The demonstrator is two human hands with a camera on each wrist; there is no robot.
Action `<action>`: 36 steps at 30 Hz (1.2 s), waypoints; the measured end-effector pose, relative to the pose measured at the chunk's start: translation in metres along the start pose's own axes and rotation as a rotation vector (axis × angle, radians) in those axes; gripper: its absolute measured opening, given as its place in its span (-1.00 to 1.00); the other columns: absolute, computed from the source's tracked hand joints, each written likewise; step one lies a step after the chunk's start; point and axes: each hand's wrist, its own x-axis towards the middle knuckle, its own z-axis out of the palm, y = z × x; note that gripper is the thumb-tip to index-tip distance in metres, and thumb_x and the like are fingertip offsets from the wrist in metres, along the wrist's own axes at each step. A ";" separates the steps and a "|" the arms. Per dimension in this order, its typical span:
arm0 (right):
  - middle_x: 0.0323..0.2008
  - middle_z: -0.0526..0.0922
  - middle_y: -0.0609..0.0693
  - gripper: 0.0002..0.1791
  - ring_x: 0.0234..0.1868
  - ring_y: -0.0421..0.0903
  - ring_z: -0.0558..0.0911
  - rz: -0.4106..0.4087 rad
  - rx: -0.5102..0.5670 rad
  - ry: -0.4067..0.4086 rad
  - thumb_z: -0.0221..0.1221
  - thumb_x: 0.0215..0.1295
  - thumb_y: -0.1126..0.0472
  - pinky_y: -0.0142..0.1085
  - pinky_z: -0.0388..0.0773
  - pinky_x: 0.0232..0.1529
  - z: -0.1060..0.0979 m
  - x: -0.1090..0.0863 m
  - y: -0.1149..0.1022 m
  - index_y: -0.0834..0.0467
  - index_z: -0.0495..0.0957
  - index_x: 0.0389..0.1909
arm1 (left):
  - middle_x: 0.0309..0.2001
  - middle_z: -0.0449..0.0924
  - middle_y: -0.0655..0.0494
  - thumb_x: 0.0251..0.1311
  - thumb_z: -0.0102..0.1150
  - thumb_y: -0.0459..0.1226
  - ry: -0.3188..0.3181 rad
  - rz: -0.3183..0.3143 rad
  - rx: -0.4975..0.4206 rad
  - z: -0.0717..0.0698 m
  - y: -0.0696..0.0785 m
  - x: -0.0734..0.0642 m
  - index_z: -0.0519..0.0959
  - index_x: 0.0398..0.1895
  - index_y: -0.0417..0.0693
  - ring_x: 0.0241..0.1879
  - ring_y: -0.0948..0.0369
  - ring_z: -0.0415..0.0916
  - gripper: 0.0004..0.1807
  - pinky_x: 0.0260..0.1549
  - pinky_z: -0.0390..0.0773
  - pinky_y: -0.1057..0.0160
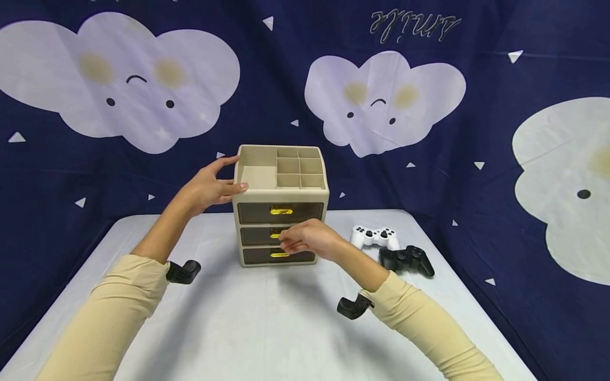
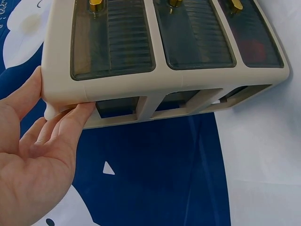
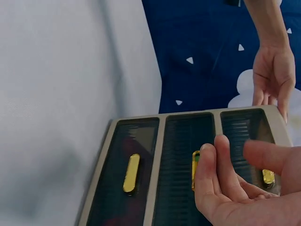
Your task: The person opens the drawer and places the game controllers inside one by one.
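Note:
A beige desktop drawer organizer (image 1: 254, 194) stands upright on the white table, its three dark see-through drawers pushed in. My left hand (image 1: 207, 188) holds its upper left end, fingers along the side and thumb at the top edge; the left wrist view shows the fingertips against the side wall. In front of the middle drawer (image 1: 254, 236) is my right hand (image 1: 312, 238), fingers bent and close beside that drawer's gold handle (image 3: 194, 170). The right wrist view shows a gap between thumb and fingers. Whether a fingertip touches the handle I cannot tell.
Right of the organizer lie a white game controller (image 1: 374, 237) and a black game controller (image 1: 406, 260) on the white table (image 1: 267, 328). Behind hangs a dark blue cloth (image 1: 271, 79) with clouds. The organizer's top has open compartments (image 1: 299, 166).

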 end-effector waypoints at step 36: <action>-0.55 0.70 -0.03 -0.61 -0.51 -0.23 0.68 0.082 0.043 0.124 0.00 0.57 0.22 -0.43 0.67 -0.36 0.004 0.023 0.032 0.52 0.62 -0.08 | 0.55 0.17 -0.21 0.33 0.32 -0.26 0.010 -0.006 0.008 0.001 0.001 -0.001 -0.13 0.67 0.31 0.44 -0.10 0.34 0.02 0.39 0.39 -0.09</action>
